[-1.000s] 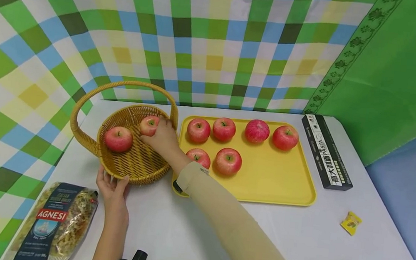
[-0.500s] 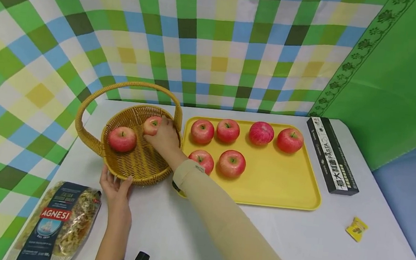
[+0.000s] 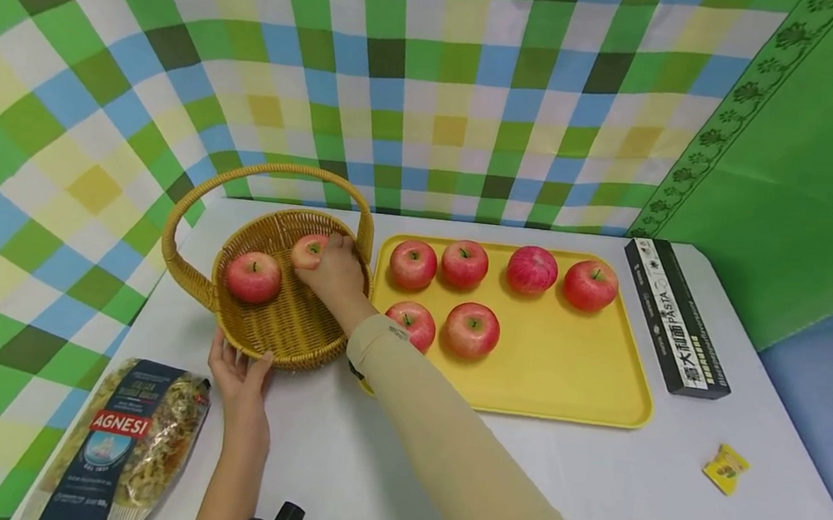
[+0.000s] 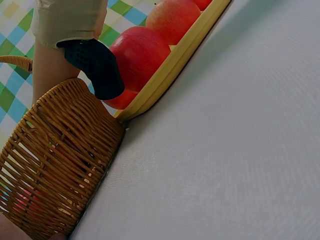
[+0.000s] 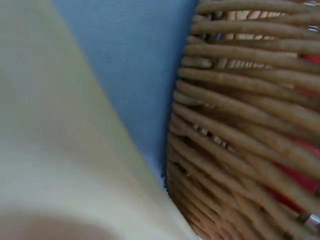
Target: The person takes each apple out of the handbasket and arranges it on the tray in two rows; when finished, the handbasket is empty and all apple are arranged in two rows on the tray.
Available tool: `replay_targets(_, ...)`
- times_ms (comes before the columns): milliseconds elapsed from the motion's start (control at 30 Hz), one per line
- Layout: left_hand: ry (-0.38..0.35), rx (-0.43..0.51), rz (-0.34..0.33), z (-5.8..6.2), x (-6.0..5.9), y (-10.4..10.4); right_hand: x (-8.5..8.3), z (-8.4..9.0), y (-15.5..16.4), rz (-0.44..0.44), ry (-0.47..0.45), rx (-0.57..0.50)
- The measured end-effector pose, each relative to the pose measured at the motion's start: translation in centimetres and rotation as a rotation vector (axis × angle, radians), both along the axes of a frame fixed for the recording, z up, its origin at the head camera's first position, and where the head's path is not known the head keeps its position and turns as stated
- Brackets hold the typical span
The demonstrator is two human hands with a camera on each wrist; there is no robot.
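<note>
A bag of pasta (image 3: 120, 445) lies at the bench's (image 3: 590, 494) near left corner. A long black pasta box (image 3: 676, 318) lies along the right side, just beside the yellow tray. A small yellow packet (image 3: 726, 468) sits alone near the right edge. A checked cloth (image 3: 404, 75) and a green cloth (image 3: 811, 147) hang behind.

Change record, head view: little has altered.

- Right hand (image 3: 335, 273): sits a touch farther back in the basket (image 3: 281, 339) than a second ago, fingers still curled over the small apple (image 3: 309, 250), which has gone back with it.
- Left hand (image 3: 240, 369): thumb laid slightly higher against the basket's near rim.
- Whole scene: drifted rightward and a little down across the frame; the head camera turned, the things on the surface did not.
</note>
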State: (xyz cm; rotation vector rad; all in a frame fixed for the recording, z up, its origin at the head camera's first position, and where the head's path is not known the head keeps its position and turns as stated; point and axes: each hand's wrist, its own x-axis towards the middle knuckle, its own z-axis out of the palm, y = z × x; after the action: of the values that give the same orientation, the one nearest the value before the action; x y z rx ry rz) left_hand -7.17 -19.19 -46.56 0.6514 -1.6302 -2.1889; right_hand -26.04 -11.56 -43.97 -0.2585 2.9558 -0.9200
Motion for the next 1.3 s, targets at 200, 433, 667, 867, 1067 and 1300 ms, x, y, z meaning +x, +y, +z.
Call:
replay_targets(200, 0.004, -0.003, -0.007, -0.1, -0.2, 0.0, 0.0, 0.2, 0.5, 0.031, -0.011, -0.026)
replay_targets(433, 0.006, 0.008, 0.004, 0.0, 0.0, -0.4, 2.0, 1.9, 0.9, 0.14, 0.046, -0.124)
replay_targets(667, -0.005, 0.009, -0.006, 0.1, 0.1, -0.2, 5.0, 4.2, 2.3, 0.246, 0.063, -0.213)
replay_targets(867, -0.009, 0.014, 0.0, 0.1, 0.0, 0.1, 7.2, 6.2, 5.3, 0.305, 0.073, -0.322)
replay_targets(1067, -0.011, 0.01, 0.003, 0.1, 0.0, 0.1, 9.5, 8.0, 9.0, 0.303, 0.075, -0.363)
replay_targets(1300, 0.001, 0.014, 0.003, 0.1, 0.0, 0.1, 11.0, 8.8, 14.9, 0.28, 0.062, -0.463)
